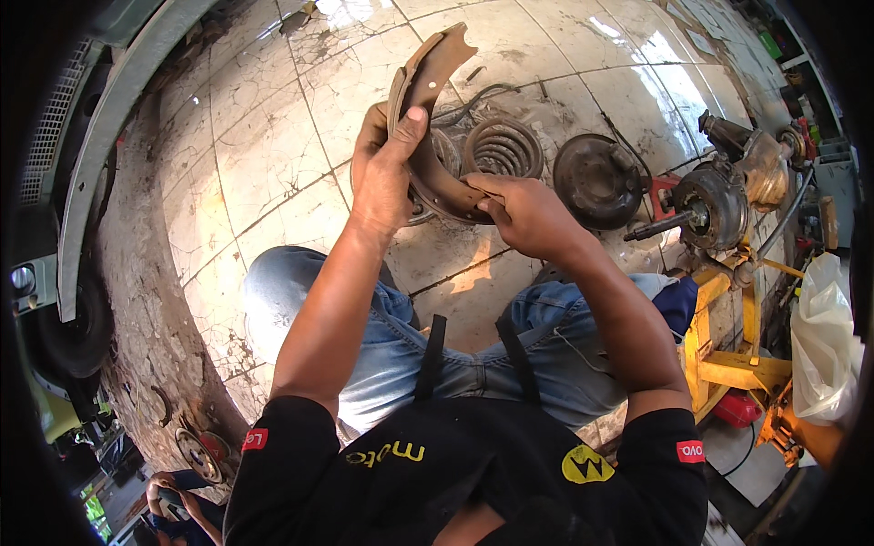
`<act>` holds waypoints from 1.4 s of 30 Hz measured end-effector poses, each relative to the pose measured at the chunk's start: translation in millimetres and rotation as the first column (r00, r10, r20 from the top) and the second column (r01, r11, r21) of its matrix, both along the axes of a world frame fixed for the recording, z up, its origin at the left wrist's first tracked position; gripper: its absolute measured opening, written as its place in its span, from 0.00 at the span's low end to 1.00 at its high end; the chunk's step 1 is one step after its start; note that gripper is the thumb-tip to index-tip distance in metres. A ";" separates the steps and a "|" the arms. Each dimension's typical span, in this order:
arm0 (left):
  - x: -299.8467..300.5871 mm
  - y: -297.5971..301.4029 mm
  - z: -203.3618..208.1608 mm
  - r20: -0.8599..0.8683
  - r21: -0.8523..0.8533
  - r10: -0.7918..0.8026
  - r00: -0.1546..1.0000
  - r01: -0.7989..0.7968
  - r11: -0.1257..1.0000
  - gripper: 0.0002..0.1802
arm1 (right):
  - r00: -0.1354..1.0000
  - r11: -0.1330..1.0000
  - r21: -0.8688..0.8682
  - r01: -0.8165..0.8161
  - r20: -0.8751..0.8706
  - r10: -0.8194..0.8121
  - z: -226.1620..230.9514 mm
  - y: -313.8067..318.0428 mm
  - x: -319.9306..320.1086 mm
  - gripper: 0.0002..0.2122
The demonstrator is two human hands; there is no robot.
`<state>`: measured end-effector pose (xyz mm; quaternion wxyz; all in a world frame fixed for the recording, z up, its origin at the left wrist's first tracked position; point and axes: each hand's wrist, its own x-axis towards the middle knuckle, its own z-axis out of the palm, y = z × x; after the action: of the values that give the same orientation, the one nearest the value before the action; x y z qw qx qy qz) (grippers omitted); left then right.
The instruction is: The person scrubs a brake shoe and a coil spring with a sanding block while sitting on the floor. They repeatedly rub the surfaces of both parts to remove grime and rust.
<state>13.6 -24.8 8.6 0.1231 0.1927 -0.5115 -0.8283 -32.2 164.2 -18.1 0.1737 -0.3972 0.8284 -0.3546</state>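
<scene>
A curved, rust-brown brake shoe (443, 68) is held up in front of me, above my knees, with its notched end pointing away. My left hand (386, 173) is closed round its left side, the thumb pressed on the inner face. At the near right end of the shoe, my right hand (533, 217) pinches the metal between thumb and fingers. Behind the shoe a coil spring (506, 150) lies on the tiles, partly covered by it. A dark round plate (596, 182) rests on the floor to the right of my right hand.
A greasy axle hub assembly (710, 209) stands at the right, near a yellow metal stand (746, 369) and a whitish plastic bag (822, 337). A dark hose (482, 94) lies beyond the spring. A vehicle body (102, 155) borders the left. Another person's hands (168, 484) show at lower left.
</scene>
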 end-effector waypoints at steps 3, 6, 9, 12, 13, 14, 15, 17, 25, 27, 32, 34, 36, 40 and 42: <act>-3.9 -0.5 -1.7 -0.047 -0.033 0.039 0.998 -0.041 0.999 0.21 | 1.000 0.998 0.060 -0.028 0.000 0.028 2.5 3.6 -1.9 0.16; -6.1 -1.6 -14.9 -0.043 -0.011 0.071 0.997 -0.071 0.997 0.24 | 0.999 0.994 0.101 -0.052 0.007 0.051 -2.0 3.7 -0.9 0.17; -5.6 9.2 -8.4 -0.027 -0.003 0.100 0.995 -0.100 0.995 0.25 | 0.982 0.997 0.045 -0.058 -0.179 0.065 -19.4 0.2 1.9 0.19; -5.6 17.9 -14.5 -0.068 -0.074 0.110 0.992 -0.115 0.991 0.23 | 0.998 0.997 -0.049 -0.058 -0.035 0.056 -11.6 -10.4 8.8 0.23; -5.5 22.1 -15.6 -0.070 -0.077 0.108 0.992 -0.114 0.991 0.22 | 0.995 0.996 -0.078 -0.050 0.087 0.057 -3.9 -14.0 11.6 0.25; -5.5 23.7 -15.3 -0.071 -0.080 0.106 0.992 -0.111 0.991 0.22 | 0.994 0.990 -0.121 -0.071 0.073 0.080 -0.2 -15.7 11.8 0.27; -7.1 23.5 -13.2 -0.102 -0.084 0.117 0.988 -0.125 0.989 0.21 | 0.993 0.984 -0.157 -0.088 0.059 0.098 3.6 -13.9 12.4 0.29; -10.4 18.0 -7.2 -0.164 -0.092 0.137 0.977 -0.154 0.984 0.20 | 0.989 0.985 -0.088 -0.147 -0.048 0.143 3.0 -9.8 10.0 0.33; -6.8 13.6 -0.4 -0.165 -0.131 0.164 0.972 -0.187 0.974 0.18 | 0.978 0.978 -0.013 -0.210 -0.020 0.210 -5.2 -7.9 10.2 0.42; -4.8 12.2 -0.8 -0.183 -0.171 0.156 0.971 -0.187 0.967 0.17 | 0.975 0.974 -0.057 -0.219 -0.052 0.216 -7.0 -7.3 6.0 0.40; -2.5 10.1 2.3 -0.185 -0.212 0.135 0.973 -0.174 0.962 0.17 | 0.979 0.978 -0.072 -0.197 -0.069 0.193 -11.2 -5.3 -1.2 0.38; -2.8 9.2 2.2 -0.213 -0.192 0.129 0.968 -0.171 0.966 0.17 | 0.986 0.985 -0.050 -0.165 -0.018 0.165 -6.6 -6.4 -2.4 0.39; -2.9 8.7 1.5 -0.211 -0.200 0.153 0.966 -0.195 0.960 0.17 | 0.987 0.991 -0.043 -0.125 0.098 0.129 2.0 -7.2 -4.3 0.38; -4.2 12.9 1.3 -0.224 -0.191 0.199 0.954 -0.243 0.951 0.18 | 0.927 0.935 -0.341 0.099 0.374 0.038 0.3 -11.0 -0.7 0.38; -4.1 15.8 3.6 -0.244 -0.192 0.203 0.948 -0.252 0.949 0.18 | 0.831 0.904 -0.366 0.222 0.556 0.021 7.4 -10.6 -3.7 0.38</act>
<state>9.5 -9.0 12.2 0.2951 0.1425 -0.5574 -0.7629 -36.0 153.7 -10.7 0.2951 -0.2617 0.6693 -0.6296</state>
